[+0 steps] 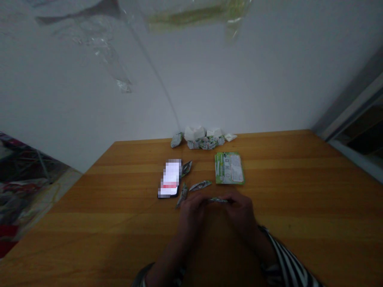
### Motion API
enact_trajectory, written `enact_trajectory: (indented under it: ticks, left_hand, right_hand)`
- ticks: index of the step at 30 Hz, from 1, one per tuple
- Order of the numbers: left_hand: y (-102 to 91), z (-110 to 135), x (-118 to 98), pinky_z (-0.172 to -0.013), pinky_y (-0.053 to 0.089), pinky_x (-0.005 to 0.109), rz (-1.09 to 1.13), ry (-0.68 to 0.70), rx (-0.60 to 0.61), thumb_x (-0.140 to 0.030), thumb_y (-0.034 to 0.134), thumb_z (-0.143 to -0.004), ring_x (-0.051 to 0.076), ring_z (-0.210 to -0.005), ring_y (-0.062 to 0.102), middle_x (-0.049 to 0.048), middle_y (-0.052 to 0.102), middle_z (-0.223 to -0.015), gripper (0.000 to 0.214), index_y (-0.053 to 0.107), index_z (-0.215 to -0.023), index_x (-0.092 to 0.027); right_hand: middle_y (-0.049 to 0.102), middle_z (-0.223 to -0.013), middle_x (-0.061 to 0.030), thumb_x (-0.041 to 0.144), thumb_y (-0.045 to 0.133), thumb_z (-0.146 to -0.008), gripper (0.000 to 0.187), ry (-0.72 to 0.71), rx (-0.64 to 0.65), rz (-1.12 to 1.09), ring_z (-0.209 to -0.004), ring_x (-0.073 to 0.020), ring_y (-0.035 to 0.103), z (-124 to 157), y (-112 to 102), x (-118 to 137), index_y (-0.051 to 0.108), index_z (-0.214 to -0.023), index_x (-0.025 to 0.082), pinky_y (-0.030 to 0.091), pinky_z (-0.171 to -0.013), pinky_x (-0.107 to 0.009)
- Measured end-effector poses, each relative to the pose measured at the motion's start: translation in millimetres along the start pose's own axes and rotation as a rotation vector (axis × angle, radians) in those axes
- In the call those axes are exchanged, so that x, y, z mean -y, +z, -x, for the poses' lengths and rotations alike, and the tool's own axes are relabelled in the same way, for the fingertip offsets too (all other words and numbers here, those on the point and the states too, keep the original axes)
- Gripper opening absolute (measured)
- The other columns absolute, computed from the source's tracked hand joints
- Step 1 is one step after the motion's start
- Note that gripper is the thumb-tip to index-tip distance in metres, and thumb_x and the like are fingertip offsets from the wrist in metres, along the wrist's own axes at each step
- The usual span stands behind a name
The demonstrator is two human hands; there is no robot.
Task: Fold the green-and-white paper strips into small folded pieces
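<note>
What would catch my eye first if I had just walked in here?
The glowing smartphone probably draws the eye first, lying left of centre on the wooden table. Next comes the crumpled heap of white and green-printed pieces at the table's far edge. Nearer the viewer, the left hand and right hand hold a thin printed strip between them.

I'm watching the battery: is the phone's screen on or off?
On: the phone's screen glows white, brighter than the table around it.

Held wrapper [218, 200]: ends hidden by fingers [232, 196]. Phone screen [171, 175] pixelated. Right sleeve [289, 255] cut off below.
</note>
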State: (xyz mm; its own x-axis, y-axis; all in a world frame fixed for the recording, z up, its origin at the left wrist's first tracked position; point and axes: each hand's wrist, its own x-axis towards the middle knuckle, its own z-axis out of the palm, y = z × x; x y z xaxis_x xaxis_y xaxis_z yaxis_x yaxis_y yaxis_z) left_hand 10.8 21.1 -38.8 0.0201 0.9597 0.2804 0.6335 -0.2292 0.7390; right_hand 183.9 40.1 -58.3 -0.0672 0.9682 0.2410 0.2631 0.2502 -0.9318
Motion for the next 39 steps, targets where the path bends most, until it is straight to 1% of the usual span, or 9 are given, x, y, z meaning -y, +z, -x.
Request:
enact_trajectory:
  ticks: [4,10,13,17,23,28,33,36,39]
  left_hand:
    - [1.2,-4,-1,-0.063,0.048,0.027,0.153,-0.149,0.146,-0.025,0.059,-0.085,0.020,-0.068,0.066,0.0037,0.076,-0.074,0.020,0.076,-0.079,-0.017]
    - [5.2,-5,-5,-0.056,0.046,0.025,0.424,-0.273,0.376,-0.042,0.050,-0.090,0.018,-0.061,0.063,0.0047,0.071,-0.066,0.040,0.073,-0.074,-0.013]
    - [3.9,-5,-6,-0.062,0.051,0.028,0.567,-0.301,0.421,-0.040,0.052,-0.090,0.020,-0.067,0.066,0.0070,0.074,-0.078,0.034,0.074,-0.093,-0.014]
    - [5.0,-5,-3,-0.081,0.052,0.033,0.613,-0.206,0.438,-0.030,0.052,-0.090,0.023,-0.090,0.067,0.0083,0.074,-0.099,0.029,0.069,-0.109,-0.017]
    - [18.7,0,8,-0.077,0.053,0.033,0.400,-0.184,0.226,-0.013,0.060,-0.077,0.023,-0.086,0.067,0.0081,0.073,-0.095,0.029,0.066,-0.106,-0.015]
    - [13.1,-1,0,-0.070,0.052,0.030,0.101,-0.174,0.081,-0.013,0.054,-0.080,0.020,-0.074,0.067,0.0044,0.074,-0.084,0.025,0.070,-0.098,-0.018]
    - [9.7,0,-4,-0.069,0.053,0.028,-0.029,-0.108,0.062,-0.010,0.053,-0.081,0.018,-0.074,0.067,0.0034,0.075,-0.089,0.055,0.050,-0.135,-0.023]
    - [10.3,3,-3,-0.079,0.054,0.031,-0.057,0.022,0.076,-0.011,0.051,-0.083,0.020,-0.090,0.068,0.0076,0.073,-0.103,0.054,0.050,-0.136,-0.023]
    - [9.3,5,-4,-0.080,0.053,0.031,-0.089,0.073,0.060,-0.011,0.051,-0.085,0.022,-0.091,0.067,0.0101,0.072,-0.104,0.044,0.061,-0.126,-0.023]
  right_hand:
    - [0.071,-0.072,-0.0047,0.025,0.064,-0.077,0.010,0.079,0.062,-0.070,-0.067,-0.0203,0.064,-5,0,-2,0.070,-0.076,0.017,0.051,-0.062,-0.029]
    - [0.069,-0.068,-0.0027,0.024,0.062,-0.079,0.013,0.082,0.157,-0.055,-0.064,-0.0189,0.063,-13,-5,-7,0.069,-0.072,0.017,0.049,-0.062,-0.027]
    - [0.071,-0.072,-0.0032,0.024,0.060,-0.080,0.012,0.101,0.178,-0.078,-0.068,-0.0195,0.065,-14,-5,-10,0.071,-0.080,0.017,0.051,-0.064,-0.029]
    - [0.074,-0.090,-0.0080,0.024,0.061,-0.081,0.020,0.084,0.165,-0.025,-0.081,-0.0231,0.068,-13,-4,-11,0.072,-0.096,0.016,0.053,-0.076,-0.035]
    - [0.069,-0.107,-0.0104,0.020,0.055,-0.087,0.039,-0.199,0.343,0.113,-0.093,-0.0225,0.066,-5,1,3,0.061,-0.126,0.019,0.054,-0.083,-0.036]
    - [0.070,-0.107,-0.0115,0.015,0.049,-0.087,0.049,-0.293,0.264,0.300,-0.089,-0.0239,0.068,8,12,5,0.049,-0.136,0.019,0.056,-0.080,-0.039]
    - [0.073,-0.097,-0.0064,0.017,0.051,-0.086,0.032,-0.240,0.103,0.164,-0.081,-0.0194,0.071,11,16,5,0.055,-0.118,0.021,0.058,-0.073,-0.030]
    - [0.072,-0.098,-0.0055,0.018,0.048,-0.089,0.025,-0.199,0.095,0.075,-0.084,-0.0183,0.070,8,12,11,0.054,-0.114,0.022,0.057,-0.077,-0.029]
    - [0.070,-0.104,-0.0069,0.020,0.052,-0.087,0.037,-0.196,0.160,0.027,-0.087,-0.0189,0.069,7,10,16,0.049,-0.123,0.022,0.057,-0.079,-0.029]
